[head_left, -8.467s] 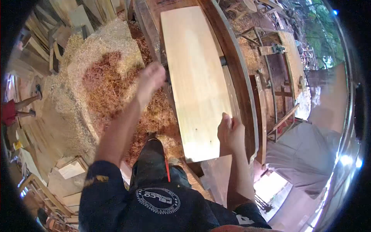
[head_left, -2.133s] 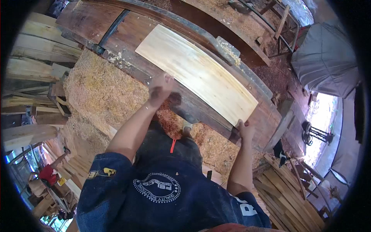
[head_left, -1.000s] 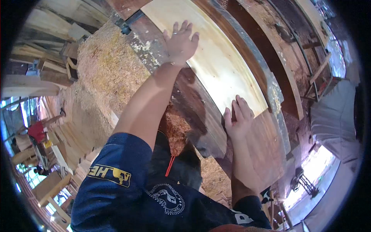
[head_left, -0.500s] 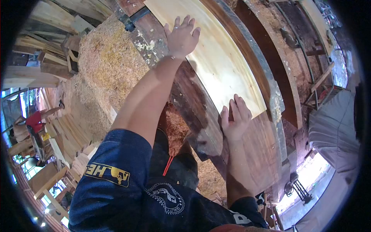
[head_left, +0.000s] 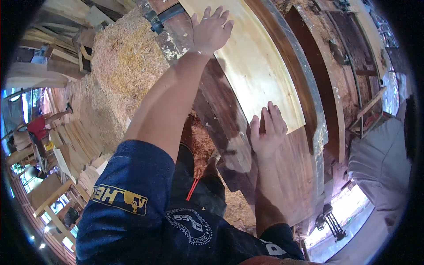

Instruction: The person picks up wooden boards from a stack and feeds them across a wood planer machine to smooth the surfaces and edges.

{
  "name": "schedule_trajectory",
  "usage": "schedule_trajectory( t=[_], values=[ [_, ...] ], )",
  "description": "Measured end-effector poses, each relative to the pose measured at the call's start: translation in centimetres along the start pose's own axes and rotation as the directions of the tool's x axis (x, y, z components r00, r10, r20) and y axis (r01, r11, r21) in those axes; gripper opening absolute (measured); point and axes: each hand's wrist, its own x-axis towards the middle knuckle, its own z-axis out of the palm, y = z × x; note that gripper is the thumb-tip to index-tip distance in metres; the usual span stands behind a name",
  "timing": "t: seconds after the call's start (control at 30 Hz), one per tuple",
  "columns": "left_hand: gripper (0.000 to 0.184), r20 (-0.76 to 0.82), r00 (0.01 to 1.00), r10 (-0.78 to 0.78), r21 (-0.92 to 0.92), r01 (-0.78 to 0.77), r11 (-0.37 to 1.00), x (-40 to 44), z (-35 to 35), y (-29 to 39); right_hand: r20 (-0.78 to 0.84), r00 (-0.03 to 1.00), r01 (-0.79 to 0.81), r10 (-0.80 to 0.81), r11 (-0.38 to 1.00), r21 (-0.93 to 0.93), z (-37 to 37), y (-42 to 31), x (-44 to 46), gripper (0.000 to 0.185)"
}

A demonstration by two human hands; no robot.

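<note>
A pale wooden board lies on a dark wooden work surface. My left hand rests palm down on the board's far part, its fingers spread and a ring on one of them. At the board's near end is my right hand, with the fingers stretched forward over the wood and the thumb apart. Neither hand is wrapped around anything. A dark metal part crosses the surface beside the left hand. The board's far end runs out of view.
A tall brown plank stands along the right side. Wood shavings are heaped on the left, with stacked lumber below them. Another person in red shorts is at far left. A grey cover hangs at right.
My left hand appears slightly farther up in the view, and my right hand a little higher too. The whole view has shifted slightly. Both hands keep their spread shape on the board.
</note>
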Motion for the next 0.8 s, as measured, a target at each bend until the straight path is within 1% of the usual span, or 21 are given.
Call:
schedule_trajectory(
  t=[0.1,0.2,0.33,0.4,0.5,0.6,0.7,0.8],
  values=[
    [0.056,0.072,0.997,-0.004,0.045,0.0,0.999,1.3,0.1,-1.3,0.004,1.0,0.008,-0.008,1.0,-0.017,0.8,-0.5,1.1,0.034],
    [0.05,-0.018,1.0,0.023,-0.01,-0.023,1.0,2.3,0.0,-2.1,0.011,1.0,0.013,-0.013,1.0,-0.028,1.7,-1.0,2.1,0.034],
    [0.051,0.03,0.999,0.025,0.036,-0.026,0.999,3.9,0.3,-3.5,0.046,0.999,-0.017,0.019,0.999,-0.037,2.5,-2.1,3.9,0.034],
    [0.051,0.051,0.998,0.023,0.054,-0.026,0.998,4.7,0.7,-4.5,0.024,1.0,-0.008,0.008,1.0,-0.018,3.4,-2.2,4.6,0.034],
    [0.051,0.0,0.999,0.047,0.042,-0.047,0.998,5.9,1.2,-5.8,0.026,1.0,-0.004,0.004,1.0,-0.008,4.3,-2.8,5.8,0.034],
    [0.05,0.012,0.999,0.049,0.052,-0.049,0.997,7.1,0.9,-6.7,0.028,1.0,0.005,-0.005,1.0,-0.007,5.1,-3.4,7.0,0.035],
    [0.048,-0.044,0.997,0.064,0.061,-0.061,0.996,8.0,1.4,-7.9,0.019,1.0,0.011,-0.011,1.0,-0.001,6.1,-4.0,8.3,0.036],
    [0.047,-0.079,0.994,0.077,0.017,-0.076,0.997,9.3,1.6,-9.4,0.016,1.0,0.016,-0.016,1.0,0.003,7.2,-4.6,9.5,0.036]
  ],
)
